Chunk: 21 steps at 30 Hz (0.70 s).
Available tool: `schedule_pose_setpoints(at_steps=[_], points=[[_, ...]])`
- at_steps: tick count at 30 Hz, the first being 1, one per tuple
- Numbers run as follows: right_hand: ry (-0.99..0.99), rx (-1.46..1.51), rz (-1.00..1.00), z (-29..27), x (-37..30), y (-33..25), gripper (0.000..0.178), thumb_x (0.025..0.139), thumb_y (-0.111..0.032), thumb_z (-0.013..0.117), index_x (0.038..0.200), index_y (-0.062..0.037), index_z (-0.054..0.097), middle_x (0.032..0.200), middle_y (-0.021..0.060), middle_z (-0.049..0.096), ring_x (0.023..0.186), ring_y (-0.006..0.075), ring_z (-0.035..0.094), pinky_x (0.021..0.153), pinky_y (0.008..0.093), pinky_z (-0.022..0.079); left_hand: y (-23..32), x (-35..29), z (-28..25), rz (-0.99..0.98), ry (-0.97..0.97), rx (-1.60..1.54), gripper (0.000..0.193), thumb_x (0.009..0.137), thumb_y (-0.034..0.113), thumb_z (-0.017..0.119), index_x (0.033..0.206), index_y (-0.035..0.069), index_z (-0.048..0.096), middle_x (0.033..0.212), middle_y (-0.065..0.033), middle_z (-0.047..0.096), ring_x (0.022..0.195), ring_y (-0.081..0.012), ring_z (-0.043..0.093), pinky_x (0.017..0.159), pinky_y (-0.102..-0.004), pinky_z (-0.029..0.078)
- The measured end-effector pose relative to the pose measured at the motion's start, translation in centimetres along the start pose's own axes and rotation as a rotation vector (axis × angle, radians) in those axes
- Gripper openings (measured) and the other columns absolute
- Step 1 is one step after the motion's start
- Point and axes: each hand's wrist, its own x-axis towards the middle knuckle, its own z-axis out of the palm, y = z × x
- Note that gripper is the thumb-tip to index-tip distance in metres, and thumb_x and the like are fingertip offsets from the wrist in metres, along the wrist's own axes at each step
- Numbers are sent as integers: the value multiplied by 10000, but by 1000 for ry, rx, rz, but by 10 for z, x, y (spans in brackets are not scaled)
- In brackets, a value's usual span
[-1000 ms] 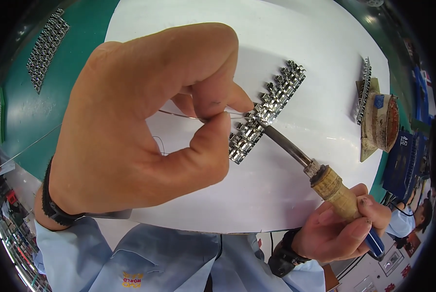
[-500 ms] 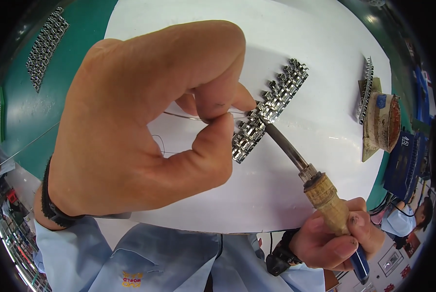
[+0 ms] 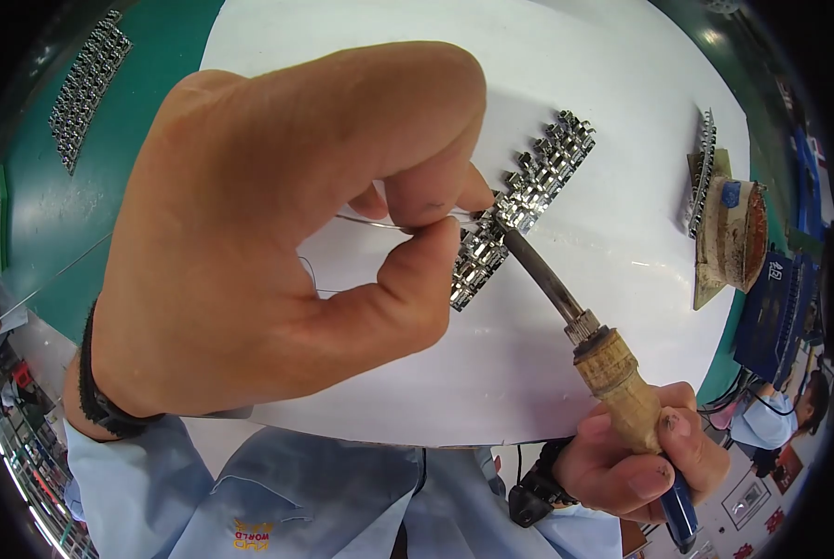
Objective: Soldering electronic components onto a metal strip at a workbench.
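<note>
Iron (image 3: 608,365) in R hand's (image 3: 603,466) grip, tip at strip (image 3: 527,200) approx. midway, L hand's (image 3: 277,233) grip pinching wire (image 3: 370,223) there; work seems underway, done vs. left unclear.

Shiny metal was seen on the strip (image 3: 533,196), duller metal on the barrel (image 3: 542,275) of the soldering iron (image 3: 609,365); smooth gloss was shown by the white sheet (image 3: 622,177).

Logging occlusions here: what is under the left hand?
Through the finger gap of the left hand, the white sheet and thin wire show; the hand covers whatever else lies below.
</note>
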Motion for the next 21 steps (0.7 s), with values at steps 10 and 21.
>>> schedule_pose_setpoints(at_steps=[10,21], points=[[-26,8,-12,-20,8,11,600,957,-428,607,1199,116,535,1115,190,658,1047,154,638,929,275,496,17,6,1,19,31,-61,184,774,-103,619,755,49,517,762,-134,674,838,-267,778,666,-319,614],[8,136,79,-38,15,12,487,998,-317,557,1264,90,526,1160,149,662,961,109,608,821,246,450,12,1,4,-107,-48,-120,154,780,-68,620,762,41,513,768,-152,677,854,-269,778,687,-323,616]])
